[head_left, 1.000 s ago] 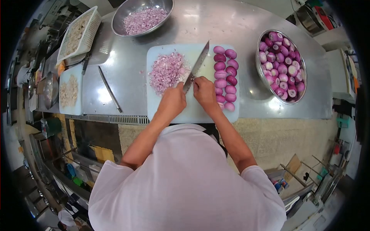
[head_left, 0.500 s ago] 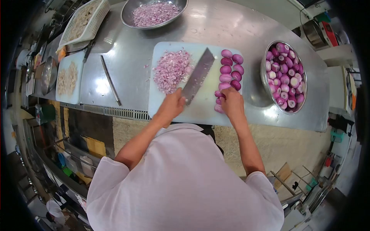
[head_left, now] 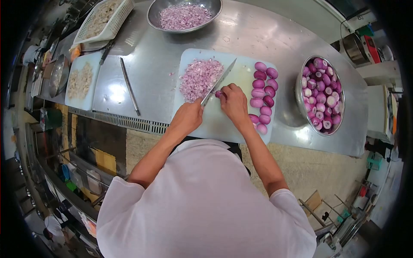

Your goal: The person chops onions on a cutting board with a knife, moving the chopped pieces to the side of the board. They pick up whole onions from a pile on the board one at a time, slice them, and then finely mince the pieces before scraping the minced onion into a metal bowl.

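My left hand [head_left: 188, 117] is closed round the handle of a large knife [head_left: 220, 81], whose blade stands on edge over the white cutting board [head_left: 206, 124]. Beside the blade, the fingers of my right hand [head_left: 234, 103] pinch a purple onion piece [head_left: 218, 93], partly hidden by the fingertips. Chopped onion [head_left: 200, 78] lies heaped on the board's left part, touching or close to the blade. Peeled purple onion halves [head_left: 257, 93] form two columns along the board's right side.
A metal bowl of peeled onions [head_left: 320, 92] stands at the right, another of chopped onion [head_left: 185, 17] at the back. Leftward are a metal rod [head_left: 130, 86], a smaller board with pale chopped food [head_left: 80, 81], a white basket [head_left: 122, 21] and a tilted bowl [head_left: 58, 77].
My right hand has moved left from the onion columns to the blade, with an onion piece in its fingers. The knife has turned from lying flatter to standing on edge. The view has shifted slightly.
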Demonstrator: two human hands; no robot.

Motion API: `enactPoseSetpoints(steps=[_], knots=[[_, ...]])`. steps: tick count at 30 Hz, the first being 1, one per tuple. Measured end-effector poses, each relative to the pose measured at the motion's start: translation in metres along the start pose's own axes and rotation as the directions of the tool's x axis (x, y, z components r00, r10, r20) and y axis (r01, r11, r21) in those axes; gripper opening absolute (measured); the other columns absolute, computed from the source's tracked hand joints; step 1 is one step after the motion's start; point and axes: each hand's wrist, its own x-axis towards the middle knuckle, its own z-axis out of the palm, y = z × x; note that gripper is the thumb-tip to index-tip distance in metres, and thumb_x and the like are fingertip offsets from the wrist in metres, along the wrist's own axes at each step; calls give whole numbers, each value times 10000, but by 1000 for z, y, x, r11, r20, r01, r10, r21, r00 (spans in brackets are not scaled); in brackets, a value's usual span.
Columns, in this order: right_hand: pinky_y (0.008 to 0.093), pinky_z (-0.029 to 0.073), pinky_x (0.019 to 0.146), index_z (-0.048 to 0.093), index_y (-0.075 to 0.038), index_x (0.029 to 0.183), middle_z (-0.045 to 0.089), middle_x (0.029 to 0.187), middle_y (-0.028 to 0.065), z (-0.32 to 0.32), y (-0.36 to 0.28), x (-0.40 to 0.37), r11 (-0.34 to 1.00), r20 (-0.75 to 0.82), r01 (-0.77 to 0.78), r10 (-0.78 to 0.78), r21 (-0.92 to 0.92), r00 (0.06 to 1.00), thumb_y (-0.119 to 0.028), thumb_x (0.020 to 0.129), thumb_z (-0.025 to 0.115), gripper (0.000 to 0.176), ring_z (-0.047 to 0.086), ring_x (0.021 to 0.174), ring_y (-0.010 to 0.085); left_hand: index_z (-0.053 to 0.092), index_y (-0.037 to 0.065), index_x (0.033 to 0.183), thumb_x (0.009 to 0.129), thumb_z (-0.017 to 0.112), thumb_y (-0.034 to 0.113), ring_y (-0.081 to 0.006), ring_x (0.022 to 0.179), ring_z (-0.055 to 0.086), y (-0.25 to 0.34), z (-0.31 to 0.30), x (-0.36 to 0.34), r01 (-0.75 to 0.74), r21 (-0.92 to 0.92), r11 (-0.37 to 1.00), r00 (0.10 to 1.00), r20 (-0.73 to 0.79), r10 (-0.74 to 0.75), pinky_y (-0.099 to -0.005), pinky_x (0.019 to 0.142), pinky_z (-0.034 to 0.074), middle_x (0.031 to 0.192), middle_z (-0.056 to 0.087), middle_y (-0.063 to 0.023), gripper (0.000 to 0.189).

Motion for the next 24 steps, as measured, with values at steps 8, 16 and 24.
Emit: enactPoseSetpoints(steps=[8,16,24], knots=[[472,507,752,656,-20,936,619,925,152,4,3,2,995,40,23,-19,-97,999,-25,807,589,146,591,863,359,574,-52,1102,923,560,80,-483,687,601,9,17,12,-42,16,999,997,-57,43,-550,616,446,701,603,-299,222],[474,509,722,645,-19,898,615,880,155,6,7,-1,996,-64,66,-70,-63,995,-14,816,577,107,593,828,367,584,-19,1081,926,553,75,-480,739,608,13,11,18,13,-33,999,1000,-4,-13,-550,633,443,762,616,-295,183],[466,510,723,632,-18,852,614,882,154,9,9,-6,998,-97,58,-62,-40,993,-4,808,573,75,594,837,365,580,-49,1059,919,542,68,-496,755,606,26,11,24,-14,-29,999,1000,-22,14,-553,656,460,767,619,-309,187]])
